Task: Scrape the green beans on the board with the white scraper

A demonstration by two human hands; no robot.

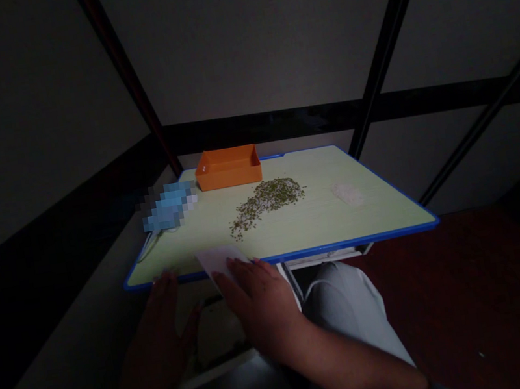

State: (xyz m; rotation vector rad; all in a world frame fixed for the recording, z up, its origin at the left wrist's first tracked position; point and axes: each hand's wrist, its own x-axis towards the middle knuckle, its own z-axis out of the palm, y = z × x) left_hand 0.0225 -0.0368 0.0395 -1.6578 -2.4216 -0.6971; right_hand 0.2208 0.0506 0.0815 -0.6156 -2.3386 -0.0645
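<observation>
My right hand (267, 298) lies over a thin whitish sheet (217, 255) at the table's front edge. Its thumb and fingers are stretched across the sheet's upper side, and part of the sheet hangs past the edge. In shadow to the left is my left hand (156, 322), thumb and fingers apart, with nothing visible in it. Its fingertips are near the table's blue front rim. Beyond the sheet, many small green seeds or grains (275, 195) are spread in a loose patch on the pale table (339, 228).
An orange open box (230, 176) stands at the back left. A pixelated blue item (170, 205) with a white cord lies at the left edge. A crumpled clear plastic piece (347, 194) is on the right. Walls stand behind and left; my knee (345, 293) is below the table.
</observation>
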